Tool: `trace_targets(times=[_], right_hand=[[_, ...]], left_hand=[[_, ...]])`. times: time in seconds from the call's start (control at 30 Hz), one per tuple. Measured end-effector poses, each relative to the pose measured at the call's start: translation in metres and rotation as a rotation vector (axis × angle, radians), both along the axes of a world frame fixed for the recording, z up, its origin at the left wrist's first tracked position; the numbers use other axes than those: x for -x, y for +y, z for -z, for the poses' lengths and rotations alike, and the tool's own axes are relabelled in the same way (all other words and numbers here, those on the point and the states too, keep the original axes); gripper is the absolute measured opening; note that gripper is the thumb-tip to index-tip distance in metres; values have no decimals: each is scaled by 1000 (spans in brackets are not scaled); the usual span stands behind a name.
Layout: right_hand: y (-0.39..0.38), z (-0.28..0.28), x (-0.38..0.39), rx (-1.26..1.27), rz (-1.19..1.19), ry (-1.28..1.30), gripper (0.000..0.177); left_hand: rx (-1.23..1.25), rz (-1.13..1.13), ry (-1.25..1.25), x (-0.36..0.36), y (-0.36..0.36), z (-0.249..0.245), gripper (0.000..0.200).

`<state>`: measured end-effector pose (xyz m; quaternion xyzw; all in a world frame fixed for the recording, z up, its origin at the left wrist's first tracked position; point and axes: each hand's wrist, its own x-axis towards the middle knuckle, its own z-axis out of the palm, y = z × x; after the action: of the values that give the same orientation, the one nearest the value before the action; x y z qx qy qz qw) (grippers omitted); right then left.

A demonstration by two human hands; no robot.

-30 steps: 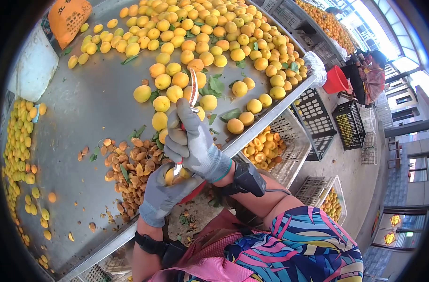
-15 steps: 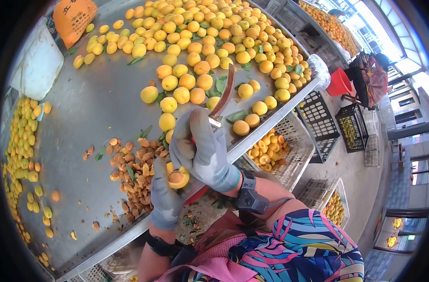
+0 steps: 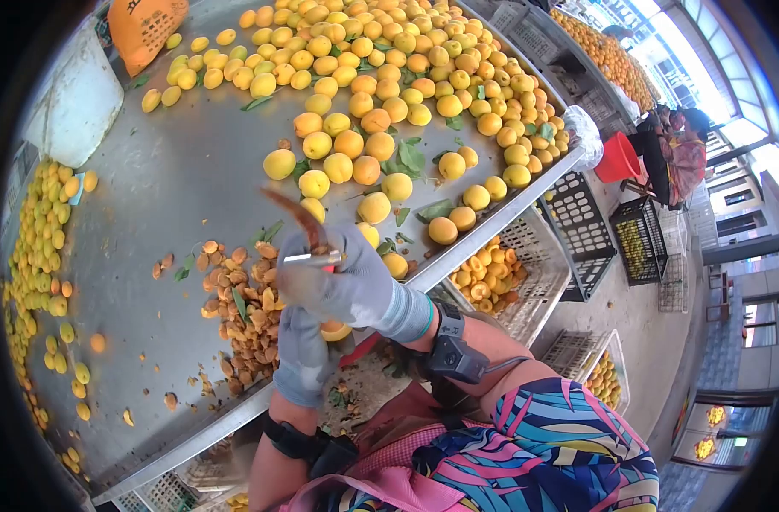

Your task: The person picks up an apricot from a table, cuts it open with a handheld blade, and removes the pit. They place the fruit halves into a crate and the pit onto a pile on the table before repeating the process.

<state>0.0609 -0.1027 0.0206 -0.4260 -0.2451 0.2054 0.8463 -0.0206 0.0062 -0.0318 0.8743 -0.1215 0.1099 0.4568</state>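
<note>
One orange apricot (image 3: 335,329), partly hidden, sits in the left hand (image 3: 302,358), fingers curled around it; the right hand (image 3: 342,286) has its fingers clamped on a curved knife (image 3: 300,220).

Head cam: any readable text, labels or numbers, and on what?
None reads cleanly.
Orange basket: dark marks on its side, too blurred to read.
Glowing signs on the far building: too small to read.
Knife in the right hand, apricot in the left hand: no text.

Yel-org apricots (image 3: 374,207), red bucket (image 3: 615,158), gry table (image 3: 176,196)
</note>
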Motion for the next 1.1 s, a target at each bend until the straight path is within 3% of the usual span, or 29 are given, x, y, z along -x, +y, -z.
trace_targets(times=[0.03,0.07,0.1,0.13,0.17,0.23,0.3,0.37,0.43,0.5,0.53,0.57,0.63,0.67,0.7,0.73,0.77,0.8,0.87,0.93,0.97,1.03,1.07,1.1], right_hand=[[-1,-2,0,0,-1,0,27],[-3,-6,0,180,18,-93,25],[-5,-8,0,360,36,-186,23],[-5,-7,0,360,34,-187,23],[-5,-6,0,296,42,-260,25],[-5,4,1,230,50,-332,27],[-1,15,2,226,137,-342,28],[-3,10,2,201,79,-298,25],[-4,6,0,176,22,-254,23],[-4,5,-1,243,67,-184,18],[-5,0,-9,277,-3,-373,15],[-5,1,-9,277,-3,-371,15],[-4,3,-5,-153,-161,30,15],[-2,3,-3,-147,-73,133,13],[-1,1,-1,-148,-73,135,13],[0,-2,0,-160,-57,372,15],[0,-4,1,-171,-41,609,18],[-2,2,-7,-151,-138,176,26],[-6,7,-14,-168,-189,180,29],[-7,9,-15,-192,-227,195,35],[-6,8,-14,-192,-225,195,35],[-3,8,-13,-237,-204,242,39],[-2,8,-13,-238,-200,243,39],[1,9,-14,-335,-226,345,41]], left_hand=[[48,-4,46,0,-1,1,42],[48,-4,46,1,-1,3,42],[373,-9,315,2,0,7,39],[698,-13,585,2,1,11,37],[699,-14,585,2,4,17,37],[227,230,258,0,11,28,45],[254,230,265,-2,12,21,50],[282,225,271,-6,15,12,54],[131,222,84,-15,16,3,59],[221,205,165,-18,12,-14,59],[314,188,243,-19,10,-20,58],[315,188,245,-17,10,-19,58],[260,249,264,-10,12,-14,47],[260,249,266,-11,13,-9,47],[915,241,661,-12,13,-3,41],[1576,206,1047,-12,15,2,36],[1576,204,1047,-13,17,3,36],[1528,202,1100,-14,20,5,32],[1479,200,1153,-14,21,8,29],[996,159,869,-10,18,12,28],[995,160,871,-10,20,11,28],[1470,188,1138,-13,22,9,31],[1468,190,1142,-10,21,9,31],[1144,223,878,-7,17,8,33]])
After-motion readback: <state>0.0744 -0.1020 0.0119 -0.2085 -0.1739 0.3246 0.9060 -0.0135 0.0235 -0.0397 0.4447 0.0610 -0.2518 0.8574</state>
